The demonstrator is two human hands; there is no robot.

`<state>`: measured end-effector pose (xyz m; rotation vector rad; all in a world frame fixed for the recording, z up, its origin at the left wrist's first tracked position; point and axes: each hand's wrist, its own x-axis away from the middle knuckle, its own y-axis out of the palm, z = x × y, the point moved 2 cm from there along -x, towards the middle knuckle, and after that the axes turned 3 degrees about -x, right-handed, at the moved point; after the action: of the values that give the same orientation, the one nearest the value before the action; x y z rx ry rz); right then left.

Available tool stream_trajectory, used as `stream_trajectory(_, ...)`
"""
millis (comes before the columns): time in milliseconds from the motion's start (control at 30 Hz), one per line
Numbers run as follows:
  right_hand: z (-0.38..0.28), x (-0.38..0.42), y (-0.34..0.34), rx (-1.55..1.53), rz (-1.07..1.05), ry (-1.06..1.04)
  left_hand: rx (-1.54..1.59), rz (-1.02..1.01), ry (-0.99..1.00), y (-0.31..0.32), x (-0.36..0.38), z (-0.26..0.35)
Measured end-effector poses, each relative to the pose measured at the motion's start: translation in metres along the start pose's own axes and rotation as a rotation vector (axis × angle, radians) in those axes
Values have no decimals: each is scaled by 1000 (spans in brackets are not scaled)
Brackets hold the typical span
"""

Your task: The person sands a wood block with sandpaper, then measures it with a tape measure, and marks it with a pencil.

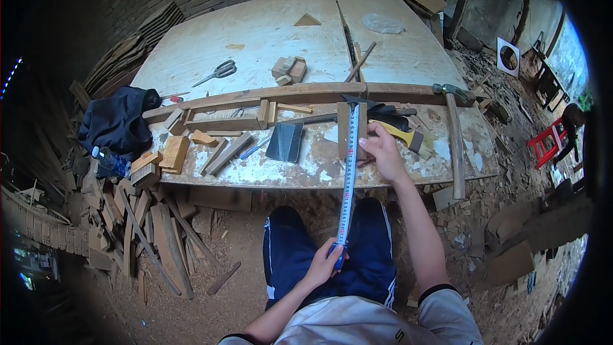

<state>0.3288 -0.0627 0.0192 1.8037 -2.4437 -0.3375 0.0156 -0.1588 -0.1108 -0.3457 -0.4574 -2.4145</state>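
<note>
My left hand (324,262) is closed around the blue case of a tape measure (340,259), low in front of my lap. Its white blade (347,195) runs out from the case, up past the table's front edge and along a wooden block (343,129). My right hand (384,156) grips that block at its right side, thumb near the blade. To the right of the hand lie a brush with a yellow handle (402,133) and a hammer (457,147). Left of the block rests a dark, folded sheet (285,142).
A long wooden rail (294,94) crosses the worktable (204,45). Scissors (217,74) and a small wooden piece (290,69) lie beyond it. Dark cloth (118,118), a plastic bottle (110,161) and wood offcuts (174,152) sit at left. Scrap wood (169,243) covers the floor.
</note>
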Motion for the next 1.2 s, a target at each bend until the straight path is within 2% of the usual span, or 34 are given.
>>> stream_trajectory(1200,-3,2,6,18,20,22,1,34,92,-3,0,20)
